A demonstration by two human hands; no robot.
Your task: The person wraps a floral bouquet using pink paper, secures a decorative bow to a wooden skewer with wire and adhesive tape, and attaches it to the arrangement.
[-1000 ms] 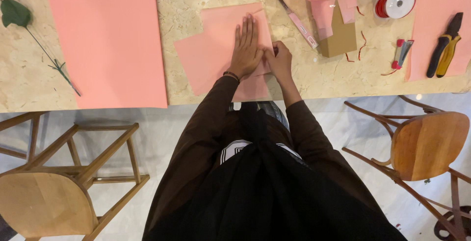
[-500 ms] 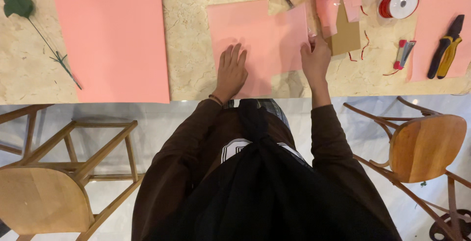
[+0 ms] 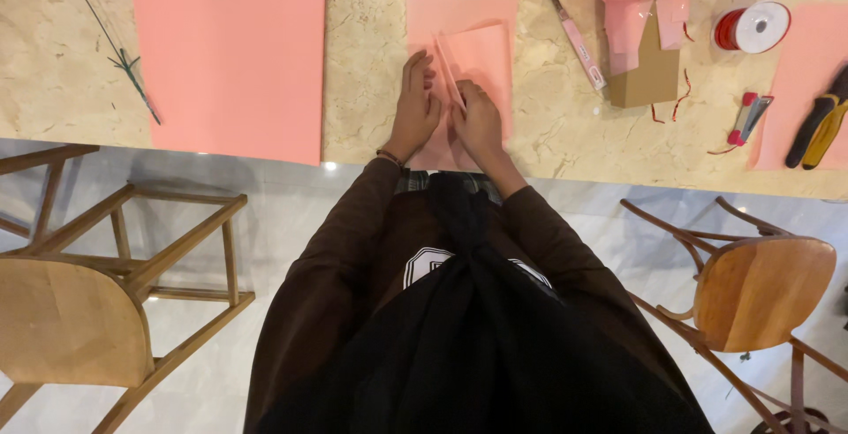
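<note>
Head view: folded pink paper sheet (image 3: 461, 45) pressed flat at the near edge of the worktop (image 3: 362, 63).

The sheet is pinned by the left hand (image 3: 415, 103), fingers laid flat, and by the right hand (image 3: 477, 120), fingers curled against a raised crease. A larger pink sheet (image 3: 231, 50) is seen left; a pink pen (image 3: 576, 38), red ribbon spool (image 3: 753, 28) and pliers (image 3: 817, 125) right.

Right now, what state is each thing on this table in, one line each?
Small pink sheet: partly folded, pressed flat under both hands.
Left hand: flat on the sheet.
Right hand: pressing the fold.
Large pink sheet: flat, unfolded.
Ribbon spool: wound, lying on its side.
Green stem: lying flat.
Pliers: lying untouched.
</note>
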